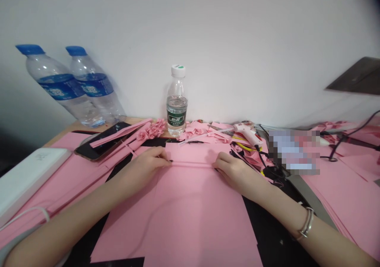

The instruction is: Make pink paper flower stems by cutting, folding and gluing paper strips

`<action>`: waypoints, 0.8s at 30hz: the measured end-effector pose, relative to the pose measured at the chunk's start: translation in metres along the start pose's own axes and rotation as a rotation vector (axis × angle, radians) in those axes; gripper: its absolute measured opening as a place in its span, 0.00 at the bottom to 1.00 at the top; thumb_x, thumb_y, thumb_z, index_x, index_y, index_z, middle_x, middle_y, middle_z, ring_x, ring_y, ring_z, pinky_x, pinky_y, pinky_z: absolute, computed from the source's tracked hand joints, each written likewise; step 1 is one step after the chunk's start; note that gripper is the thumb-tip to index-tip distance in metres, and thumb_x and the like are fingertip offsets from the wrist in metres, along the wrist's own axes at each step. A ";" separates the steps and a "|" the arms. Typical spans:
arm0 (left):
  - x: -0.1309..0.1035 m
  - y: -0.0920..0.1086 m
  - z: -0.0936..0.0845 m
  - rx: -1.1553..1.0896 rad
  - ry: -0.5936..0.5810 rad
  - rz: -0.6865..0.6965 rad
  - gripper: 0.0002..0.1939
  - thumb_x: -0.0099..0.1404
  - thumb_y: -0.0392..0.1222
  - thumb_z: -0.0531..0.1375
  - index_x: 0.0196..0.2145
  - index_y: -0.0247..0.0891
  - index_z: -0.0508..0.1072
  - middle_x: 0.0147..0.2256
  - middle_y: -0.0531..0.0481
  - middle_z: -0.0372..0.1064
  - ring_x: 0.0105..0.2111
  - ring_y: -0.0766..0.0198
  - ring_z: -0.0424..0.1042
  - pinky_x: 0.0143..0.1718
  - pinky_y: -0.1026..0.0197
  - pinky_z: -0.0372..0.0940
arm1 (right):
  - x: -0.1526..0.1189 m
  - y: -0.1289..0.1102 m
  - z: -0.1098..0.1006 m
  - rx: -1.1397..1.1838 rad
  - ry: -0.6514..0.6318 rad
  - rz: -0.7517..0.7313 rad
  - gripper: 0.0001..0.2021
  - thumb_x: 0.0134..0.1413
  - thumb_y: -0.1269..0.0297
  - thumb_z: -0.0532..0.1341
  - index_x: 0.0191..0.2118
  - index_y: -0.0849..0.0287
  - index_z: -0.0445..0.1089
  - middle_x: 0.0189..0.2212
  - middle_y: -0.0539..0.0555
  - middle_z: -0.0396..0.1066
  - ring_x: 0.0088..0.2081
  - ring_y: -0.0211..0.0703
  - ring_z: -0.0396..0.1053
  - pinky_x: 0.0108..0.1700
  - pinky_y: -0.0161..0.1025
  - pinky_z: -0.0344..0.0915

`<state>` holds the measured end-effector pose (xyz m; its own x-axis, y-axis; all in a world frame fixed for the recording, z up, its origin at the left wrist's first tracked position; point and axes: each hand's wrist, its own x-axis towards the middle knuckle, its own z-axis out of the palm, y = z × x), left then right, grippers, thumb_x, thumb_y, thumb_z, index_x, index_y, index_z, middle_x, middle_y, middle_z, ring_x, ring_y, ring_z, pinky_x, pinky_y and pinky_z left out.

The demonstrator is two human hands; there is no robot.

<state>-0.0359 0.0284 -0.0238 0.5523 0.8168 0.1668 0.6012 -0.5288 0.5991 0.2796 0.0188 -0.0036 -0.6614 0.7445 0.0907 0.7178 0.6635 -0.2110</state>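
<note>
A narrow pink paper strip (192,164) stretches level between my two hands, above a wide pink paper sheet (196,211). My left hand (152,157) pinches its left end between thumb and fingers. At the other end my right hand (230,166) is closed on it, fingertips pointing inward. Whether the strip is a separate piece or a folded edge of the sheet, I cannot tell. Beyond the hands lies a white glue gun (246,134) among pink paper scraps (197,130). Pink paper flowers (151,130) lie past my left hand.
A small water bottle (177,105) stands against the wall, with two large blue-capped bottles (93,85) farther left. A dark phone (102,142) and a white power bank (32,180) lie at left. More pink sheets (350,195) and black cables (276,176) are at right.
</note>
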 end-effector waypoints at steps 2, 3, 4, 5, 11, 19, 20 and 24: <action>-0.002 -0.002 0.000 0.075 0.001 0.057 0.16 0.70 0.36 0.52 0.39 0.44 0.80 0.44 0.48 0.72 0.44 0.59 0.70 0.47 0.56 0.66 | 0.001 0.001 -0.001 0.071 0.019 0.014 0.14 0.60 0.81 0.51 0.35 0.60 0.71 0.34 0.55 0.66 0.33 0.41 0.68 0.36 0.37 0.64; -0.004 -0.001 0.000 0.095 -0.001 0.071 0.16 0.70 0.35 0.51 0.40 0.44 0.80 0.45 0.48 0.72 0.46 0.59 0.70 0.49 0.56 0.66 | 0.001 0.002 -0.001 0.098 0.026 0.020 0.13 0.59 0.81 0.52 0.34 0.60 0.70 0.34 0.55 0.66 0.33 0.42 0.68 0.36 0.38 0.64; -0.006 0.001 0.000 0.106 -0.004 0.071 0.16 0.70 0.36 0.52 0.40 0.44 0.80 0.46 0.47 0.72 0.46 0.59 0.70 0.49 0.56 0.66 | 0.002 0.003 0.000 0.119 0.034 0.025 0.13 0.58 0.82 0.52 0.33 0.60 0.69 0.33 0.55 0.66 0.33 0.42 0.68 0.36 0.38 0.64; -0.007 0.004 0.000 0.114 -0.007 0.057 0.15 0.71 0.37 0.52 0.41 0.44 0.80 0.45 0.47 0.73 0.46 0.59 0.70 0.50 0.55 0.66 | 0.003 0.004 0.000 0.137 0.047 0.033 0.12 0.56 0.82 0.53 0.32 0.60 0.69 0.33 0.55 0.66 0.33 0.42 0.67 0.36 0.38 0.64; -0.021 0.031 0.005 0.208 0.001 -0.048 0.10 0.66 0.44 0.61 0.42 0.42 0.79 0.44 0.45 0.73 0.46 0.52 0.70 0.49 0.49 0.67 | -0.001 0.006 -0.006 0.453 -0.014 0.282 0.09 0.51 0.76 0.59 0.39 0.59 0.66 0.26 0.47 0.65 0.26 0.37 0.64 0.28 0.33 0.60; -0.025 0.033 0.014 0.198 0.009 0.005 0.11 0.71 0.39 0.55 0.40 0.38 0.78 0.43 0.43 0.73 0.45 0.55 0.72 0.49 0.52 0.68 | -0.006 0.008 -0.006 0.377 0.041 0.261 0.10 0.50 0.81 0.56 0.27 0.59 0.66 0.29 0.51 0.66 0.30 0.39 0.66 0.32 0.35 0.61; -0.025 0.034 0.014 0.218 0.008 0.017 0.12 0.71 0.39 0.54 0.40 0.38 0.78 0.43 0.43 0.73 0.45 0.55 0.72 0.49 0.52 0.68 | -0.006 0.008 -0.006 0.343 0.047 0.243 0.10 0.50 0.81 0.57 0.26 0.59 0.66 0.31 0.52 0.66 0.32 0.40 0.66 0.34 0.36 0.62; -0.026 0.035 0.014 0.295 0.026 0.063 0.15 0.72 0.36 0.51 0.40 0.36 0.79 0.42 0.41 0.74 0.43 0.53 0.73 0.49 0.50 0.69 | -0.006 0.011 -0.008 0.228 0.019 0.184 0.10 0.52 0.81 0.58 0.26 0.59 0.66 0.31 0.52 0.66 0.32 0.40 0.66 0.34 0.35 0.61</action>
<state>-0.0209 -0.0152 -0.0181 0.5813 0.7837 0.2189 0.7098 -0.6199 0.3345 0.2936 0.0224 0.0016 -0.5190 0.8534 0.0485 0.7567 0.4851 -0.4383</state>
